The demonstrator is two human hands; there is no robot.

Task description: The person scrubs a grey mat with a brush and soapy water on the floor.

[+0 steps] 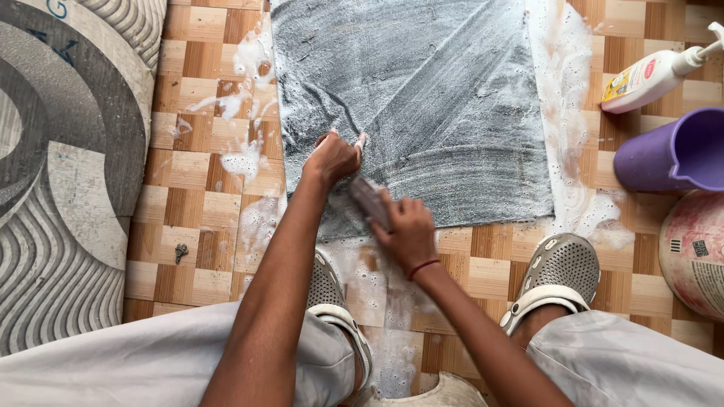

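Left hand point(332, 157) pressed flat, fingers spread; right hand point(407, 230) curled tight, both arms extended.

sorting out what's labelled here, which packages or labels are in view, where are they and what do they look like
Pump bottle: top right on the wood-pattern floor, lying tilted, white with a yellow and red label.
Round container: right edge below the purple jug, pinkish-white, with small dark printed code marks and a pale label panel.

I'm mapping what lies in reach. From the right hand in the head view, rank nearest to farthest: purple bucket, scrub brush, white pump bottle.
1. Scrub brush: gripped in the right hand, on the wet grey cloth.
2. Purple bucket: far right, on the floor.
3. White pump bottle: upper right, beyond the bucket.
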